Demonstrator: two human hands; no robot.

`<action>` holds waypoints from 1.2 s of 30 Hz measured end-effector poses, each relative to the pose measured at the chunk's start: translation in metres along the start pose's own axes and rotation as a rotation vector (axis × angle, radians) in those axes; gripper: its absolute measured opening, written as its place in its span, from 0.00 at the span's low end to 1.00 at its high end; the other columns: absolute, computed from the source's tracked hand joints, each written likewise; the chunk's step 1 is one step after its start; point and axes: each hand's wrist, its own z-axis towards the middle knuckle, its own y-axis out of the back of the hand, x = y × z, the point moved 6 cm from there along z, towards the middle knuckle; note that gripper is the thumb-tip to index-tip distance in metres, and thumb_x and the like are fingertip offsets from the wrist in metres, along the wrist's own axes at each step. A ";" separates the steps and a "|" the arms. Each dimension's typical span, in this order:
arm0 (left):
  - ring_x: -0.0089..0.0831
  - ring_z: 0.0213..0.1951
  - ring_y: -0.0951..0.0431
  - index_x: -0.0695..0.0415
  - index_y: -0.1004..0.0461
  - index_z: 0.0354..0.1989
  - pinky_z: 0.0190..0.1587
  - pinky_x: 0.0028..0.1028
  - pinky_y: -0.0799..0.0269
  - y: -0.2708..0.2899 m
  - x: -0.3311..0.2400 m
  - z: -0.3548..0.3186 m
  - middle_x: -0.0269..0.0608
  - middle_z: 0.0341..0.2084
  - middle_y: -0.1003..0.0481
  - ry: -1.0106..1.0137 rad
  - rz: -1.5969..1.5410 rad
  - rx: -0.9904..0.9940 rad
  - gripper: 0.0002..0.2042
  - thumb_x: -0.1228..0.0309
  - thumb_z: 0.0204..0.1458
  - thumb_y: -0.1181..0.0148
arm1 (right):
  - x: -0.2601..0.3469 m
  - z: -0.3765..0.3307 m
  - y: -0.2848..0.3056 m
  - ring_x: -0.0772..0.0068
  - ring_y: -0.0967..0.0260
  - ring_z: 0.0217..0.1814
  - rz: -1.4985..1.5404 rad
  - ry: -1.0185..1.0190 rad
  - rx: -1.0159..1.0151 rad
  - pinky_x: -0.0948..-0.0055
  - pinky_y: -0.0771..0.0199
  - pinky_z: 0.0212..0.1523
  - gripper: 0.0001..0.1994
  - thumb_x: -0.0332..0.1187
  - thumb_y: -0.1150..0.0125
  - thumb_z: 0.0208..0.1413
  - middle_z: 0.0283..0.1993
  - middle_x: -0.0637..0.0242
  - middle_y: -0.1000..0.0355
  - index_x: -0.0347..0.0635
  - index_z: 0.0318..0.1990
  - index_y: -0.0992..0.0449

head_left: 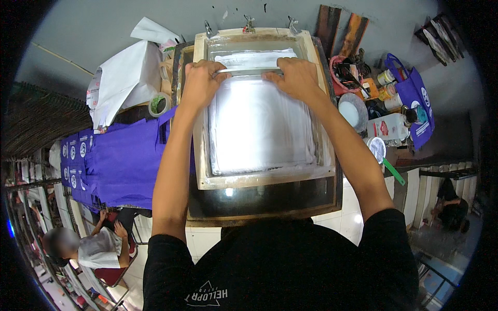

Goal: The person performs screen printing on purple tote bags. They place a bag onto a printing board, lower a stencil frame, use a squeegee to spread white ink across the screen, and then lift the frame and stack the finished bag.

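Both of my hands grip a squeegee [247, 72], a long bar lying crosswise over a screen printing frame [259, 181]. My left hand [203, 80] is closed around its left end, and my right hand [296, 78] around its right end. White ink [259, 58] lies smeared on the mesh beyond the bar. On my side of it, the bright mesh [262, 127] reflects the light. Metal hinge clamps [249, 24] hold the far edge of the wooden frame. The squeegee's blade is hidden beneath the bar and my fingers.
Purple cloth bags [124, 163] are laid out at left, near a tape roll [158, 105] and white paper [129, 70]. A plastic bottle [388, 127], jars and a green-handled tool [393, 172] crowd the right. A seated person [101, 249] is at lower left.
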 end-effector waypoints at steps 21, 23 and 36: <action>0.39 0.41 0.24 0.58 0.16 0.34 0.52 0.37 0.39 0.030 -0.096 -0.173 0.42 0.30 0.21 0.072 -0.054 0.063 0.06 0.70 0.49 0.30 | 0.079 -0.170 0.049 0.56 0.27 0.31 0.055 0.081 0.039 0.57 0.30 0.31 0.24 0.58 0.37 0.55 0.26 0.61 0.28 0.43 0.28 0.27; 0.37 0.40 0.23 0.58 0.16 0.32 0.50 0.38 0.40 0.034 -0.106 -0.186 0.40 0.28 0.20 0.049 -0.056 0.009 0.05 0.73 0.48 0.29 | 0.084 -0.182 0.050 0.58 0.27 0.32 0.055 0.055 0.059 0.58 0.31 0.32 0.23 0.57 0.37 0.55 0.26 0.61 0.29 0.44 0.27 0.28; 0.49 0.76 0.48 0.61 0.47 0.74 0.75 0.53 0.65 0.039 -0.064 -0.260 0.52 0.72 0.40 -0.038 0.197 -0.167 0.57 0.50 0.37 0.20 | 0.086 -0.196 0.072 0.61 0.25 0.38 0.148 0.112 -0.139 0.61 0.27 0.38 0.14 0.41 0.28 0.44 0.37 0.67 0.23 0.46 0.35 0.22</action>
